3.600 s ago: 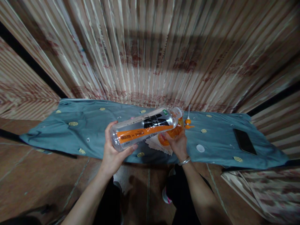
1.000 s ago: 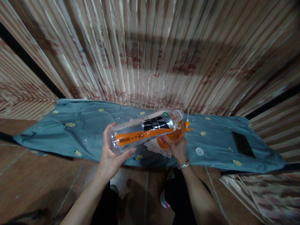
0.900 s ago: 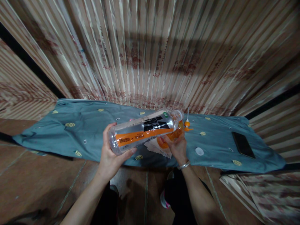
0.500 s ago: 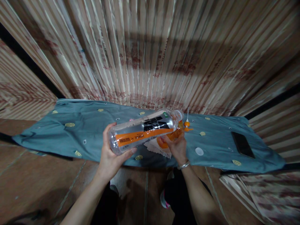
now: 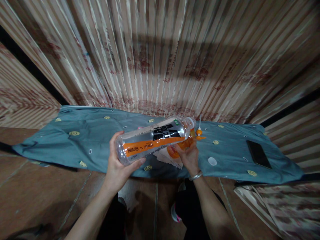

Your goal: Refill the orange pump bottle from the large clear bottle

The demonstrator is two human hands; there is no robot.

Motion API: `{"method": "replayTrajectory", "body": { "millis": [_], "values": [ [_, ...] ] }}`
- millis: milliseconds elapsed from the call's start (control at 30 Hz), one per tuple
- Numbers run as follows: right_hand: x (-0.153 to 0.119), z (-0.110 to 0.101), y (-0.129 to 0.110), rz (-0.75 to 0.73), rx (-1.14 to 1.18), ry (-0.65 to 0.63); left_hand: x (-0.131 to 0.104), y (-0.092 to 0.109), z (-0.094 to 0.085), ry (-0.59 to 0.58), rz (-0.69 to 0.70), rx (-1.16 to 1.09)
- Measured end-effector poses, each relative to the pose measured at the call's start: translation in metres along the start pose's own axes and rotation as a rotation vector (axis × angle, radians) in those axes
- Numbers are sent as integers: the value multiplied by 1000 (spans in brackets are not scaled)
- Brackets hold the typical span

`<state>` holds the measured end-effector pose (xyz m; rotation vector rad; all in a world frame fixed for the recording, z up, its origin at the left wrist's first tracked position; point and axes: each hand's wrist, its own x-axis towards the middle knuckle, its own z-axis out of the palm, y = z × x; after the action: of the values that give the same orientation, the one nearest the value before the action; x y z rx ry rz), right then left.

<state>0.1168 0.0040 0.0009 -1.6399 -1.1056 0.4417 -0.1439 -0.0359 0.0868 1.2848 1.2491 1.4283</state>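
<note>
Got 1 clear bottle (image 5: 150, 141) clasped near its base in the left hand (image 5: 118, 168), thumb and fingers spread about as wide as the bottle, and 1 orange bottle (image 5: 185, 143) grasped in the right hand (image 5: 189, 156) under the clear neck, can't tell how tightly. Over on the blue-green cloth (image 5: 97, 143), just scalloped paper (image 5: 168, 159) beneath the orange bottle, plus 1 orange pump (image 5: 199, 133), 1 white disc (image 5: 212, 161) and 1 black phone (image 5: 258, 154). Pleated curtains (image 5: 160, 60) behind, brown tiled floor (image 5: 72, 193) below.
</note>
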Motion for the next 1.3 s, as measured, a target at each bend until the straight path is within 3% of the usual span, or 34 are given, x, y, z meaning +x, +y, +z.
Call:
{"method": "replayTrajectory", "body": {
  "millis": [1300],
  "values": [
    [1,1,5,-38,11,9,1,2,3,32,-25,31]
  ]
}}
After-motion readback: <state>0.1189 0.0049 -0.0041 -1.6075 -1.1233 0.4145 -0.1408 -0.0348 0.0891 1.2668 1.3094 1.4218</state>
